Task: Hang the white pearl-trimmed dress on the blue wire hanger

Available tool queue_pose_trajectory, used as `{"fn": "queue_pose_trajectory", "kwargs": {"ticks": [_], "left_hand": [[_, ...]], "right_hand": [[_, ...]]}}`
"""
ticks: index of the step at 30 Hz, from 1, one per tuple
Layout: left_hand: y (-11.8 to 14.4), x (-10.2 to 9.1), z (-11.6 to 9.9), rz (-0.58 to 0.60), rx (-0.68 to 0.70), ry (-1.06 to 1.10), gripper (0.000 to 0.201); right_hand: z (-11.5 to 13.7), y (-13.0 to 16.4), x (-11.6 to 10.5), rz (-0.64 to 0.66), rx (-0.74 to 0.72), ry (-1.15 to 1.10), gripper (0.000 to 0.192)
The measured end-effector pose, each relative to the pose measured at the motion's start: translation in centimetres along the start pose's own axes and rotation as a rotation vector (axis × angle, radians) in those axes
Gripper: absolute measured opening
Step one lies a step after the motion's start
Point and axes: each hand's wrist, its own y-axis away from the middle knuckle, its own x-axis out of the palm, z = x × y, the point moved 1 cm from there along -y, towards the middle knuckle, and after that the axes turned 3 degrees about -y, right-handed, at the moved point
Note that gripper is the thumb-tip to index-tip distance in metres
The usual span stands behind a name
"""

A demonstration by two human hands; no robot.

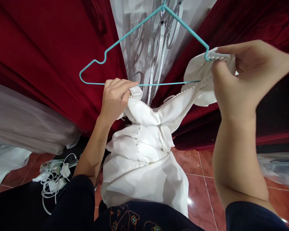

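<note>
A white dress (144,157) with a beaded neckline and a row of buttons hangs down in front of me. Its right shoulder part is looped over the right end of a light blue hanger (135,25). My right hand (245,70) pinches the beaded strap there, close to the hanger's notch. Lower on the left, my left hand (117,96) is closed around the dress's other shoulder part, just at the hanger's bottom bar. The hanger's left end is bare. The left hand's fingertips are partly hidden by cloth.
Dark red curtains (50,41) hang on both sides, with a white ornamental metal frame (156,48) between them. White cables and a power strip (55,183) lie at lower left. Reddish tiles (199,192) cover the floor. Sheer white fabric (26,112) hangs at left.
</note>
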Motion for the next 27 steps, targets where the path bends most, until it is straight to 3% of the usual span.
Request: {"fn": "queue_pose_trajectory", "kwargs": {"ticks": [3,6,8,10,13,15,19,23,25,27], "left_hand": [[-0.2,-0.3,0.5,-0.001,0.0,0.006,0.046],[-0.2,-0.6,0.4,0.026,-0.003,0.043,0.046],[-0.3,-0.7,0.1,0.029,-0.013,0.066,0.046],[-0.3,-0.7,-0.1,0.021,-0.02,0.079,0.046],[-0.4,-0.3,-0.2,0.032,-0.029,0.083,0.046],[-0.6,0.1,-0.2,0.048,-0.036,0.089,0.047],[-0.7,0.7,-0.5,0.061,-0.037,0.127,0.048],[-0.5,0.9,-0.7,0.011,0.013,0.174,0.046],[0.1,1.0,-0.4,-0.057,0.029,0.164,0.039],[1.2,0.9,0.2,-0.231,0.004,0.141,0.028]], "right_hand": [[-1.8,-1.0,-1.0,-0.145,0.053,-0.155,0.032],[-5.6,-1.1,-2.4,-0.311,0.101,-0.205,0.036],[-7.7,0.1,-2.8,-0.383,0.091,-0.176,0.033],[-8.3,2.4,-2.6,-0.354,0.059,-0.13,0.029],[-6.0,6.3,-1.9,-0.198,0.077,-0.102,0.027],[-3.2,7.6,-1.4,-0.069,0.003,-0.098,0.025],[1.0,6.5,-0.2,0.003,-0.253,-0.119,0.03],[1.3,5.4,1.8,0.201,-0.146,-0.185,0.026],[1.2,5.7,2.4,0.181,-0.127,-0.216,0.019],[1.1,6.2,2.6,0.125,-0.149,-0.223,0.017]]}}
